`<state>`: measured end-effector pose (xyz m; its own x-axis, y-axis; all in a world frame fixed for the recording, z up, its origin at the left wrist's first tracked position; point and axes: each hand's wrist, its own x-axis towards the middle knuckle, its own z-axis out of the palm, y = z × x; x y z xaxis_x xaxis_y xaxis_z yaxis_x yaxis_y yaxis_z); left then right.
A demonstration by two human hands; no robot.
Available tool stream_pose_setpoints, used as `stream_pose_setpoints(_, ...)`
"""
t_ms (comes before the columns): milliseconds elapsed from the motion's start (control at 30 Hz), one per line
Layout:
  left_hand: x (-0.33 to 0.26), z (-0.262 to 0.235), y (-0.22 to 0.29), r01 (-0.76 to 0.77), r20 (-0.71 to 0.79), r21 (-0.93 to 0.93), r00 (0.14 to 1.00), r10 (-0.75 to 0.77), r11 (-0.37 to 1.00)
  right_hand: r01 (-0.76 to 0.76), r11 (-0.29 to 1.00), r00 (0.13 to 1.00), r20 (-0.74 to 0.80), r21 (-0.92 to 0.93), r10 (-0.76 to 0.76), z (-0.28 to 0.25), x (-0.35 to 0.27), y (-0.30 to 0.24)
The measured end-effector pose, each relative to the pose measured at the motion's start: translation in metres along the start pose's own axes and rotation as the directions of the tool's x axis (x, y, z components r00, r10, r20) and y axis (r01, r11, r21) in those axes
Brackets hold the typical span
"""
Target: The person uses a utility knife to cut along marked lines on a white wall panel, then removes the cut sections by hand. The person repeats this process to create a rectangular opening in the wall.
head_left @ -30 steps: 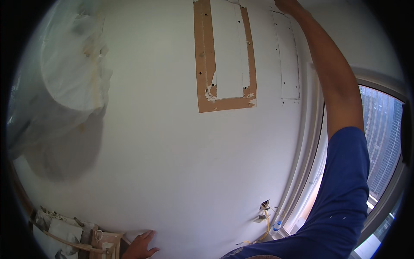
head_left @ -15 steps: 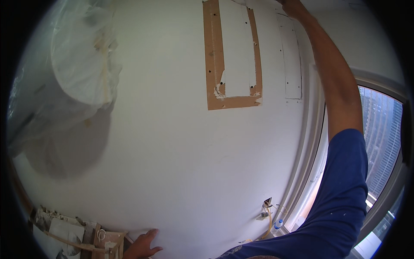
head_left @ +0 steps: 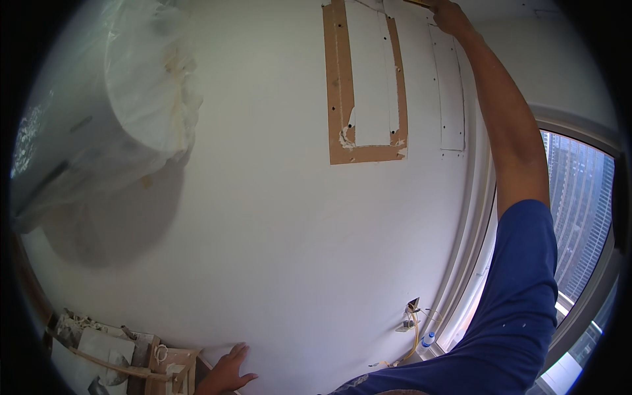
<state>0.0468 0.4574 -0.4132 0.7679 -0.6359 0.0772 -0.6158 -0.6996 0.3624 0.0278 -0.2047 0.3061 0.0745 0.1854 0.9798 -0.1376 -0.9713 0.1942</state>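
Raised high, my right hand (head_left: pixel 450 18) is closed around a slim yellowish tool (head_left: pixel 417 3). Its working end is cut off by the upper edge, so its kind cannot be told. The hand is close to the top of a narrow cut panel (head_left: pixel 449 89) outlined on the white wall (head_left: pixel 276 217), with dark screw heads along it. To its left, a strip of torn brown paper backing (head_left: pixel 341 92) frames a white wall patch. My left hand (head_left: pixel 227 373) is low at the wall, fingers stretched and thumb apart, with nothing in it.
Plastic-wrapped equipment (head_left: pixel 135 79) juts out at upper left. A wooden box (head_left: pixel 174 362) and dusty clutter sit at lower left. Yellow wires (head_left: pixel 416 336) hang from a wall opening, near a small blue-capped bottle (head_left: pixel 428 339). A window (head_left: pixel 576 204) is at right.
My right hand shows lower in the picture, and the tool in it has come into view. The wall and my left hand have shifted slightly rightward in the picture.
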Motion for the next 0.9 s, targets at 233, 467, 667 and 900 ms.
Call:
stream_pose_setpoints(233, -0.001, 0.005, -0.006, -0.027, -0.042, 0.06, 0.999, 0.03, 0.998, -0.142, 0.981, 0.973, 0.161, -0.135, 0.164, -0.031, -0.01, -0.074)
stream_pose_setpoints(467, -0.004, 0.008, -0.003, -0.014, -0.055, 0.032, 0.998, 0.016, 0.999, -0.126, 0.991, 0.984, 0.13, 0.046, 0.119, -0.004, -0.008, -0.054)
stream_pose_setpoints(667, 0.006, 0.009, 0.0, -0.039, -0.063, 0.034, 0.997, 0.041, 0.999, 0.042, 0.989, 0.998, 0.061, -0.143, -0.033, 0.026, 0.02, 0.007)
stream_pose_setpoints(900, -0.004, 0.001, 0.017, -0.054, -0.139, 0.009, 0.989, 0.055, 0.998, -0.518, 0.664, 0.841, 0.465, 0.539, 0.278, 0.003, -0.016, -0.024)
